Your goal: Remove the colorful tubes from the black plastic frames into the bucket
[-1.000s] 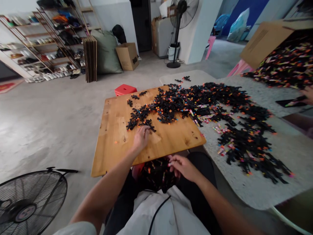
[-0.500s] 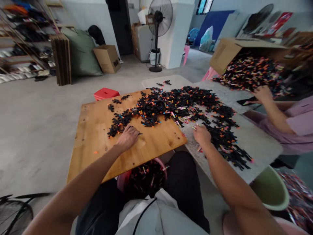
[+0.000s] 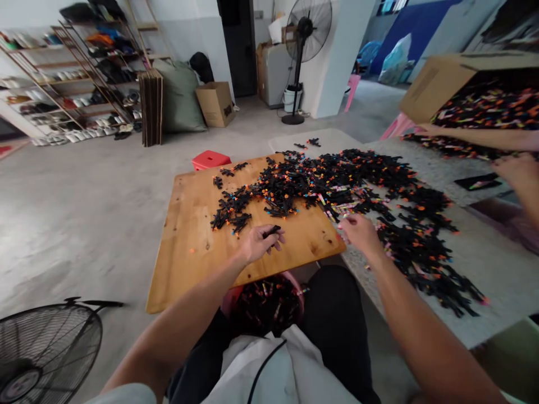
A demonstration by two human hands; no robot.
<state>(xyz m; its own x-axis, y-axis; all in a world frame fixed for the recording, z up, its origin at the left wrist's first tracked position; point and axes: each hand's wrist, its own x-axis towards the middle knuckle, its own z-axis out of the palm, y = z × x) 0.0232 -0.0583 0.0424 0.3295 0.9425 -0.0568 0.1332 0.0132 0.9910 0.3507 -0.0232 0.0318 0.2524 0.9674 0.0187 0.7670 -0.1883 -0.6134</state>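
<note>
Presently: left hand, one. Grip pinched round a single black piece, the other fingers loose; located over the wooden counter, between heap and near edge. Change noted: this hand has drawn back from the near end of the heap, the piece with it — apparently singled out from the loose stock for handling.

Right hand, one. Stays by the printed tubes at the meeting of the wooden and grey counters; fingertips together — whether they hold anything cannot be told.

Heap of black pieces, orange- and blue-tipped, spread across both counters. Pink basin, below the near edge, filled with dark pieces. Co-worker's hand, far right, apart.
</note>
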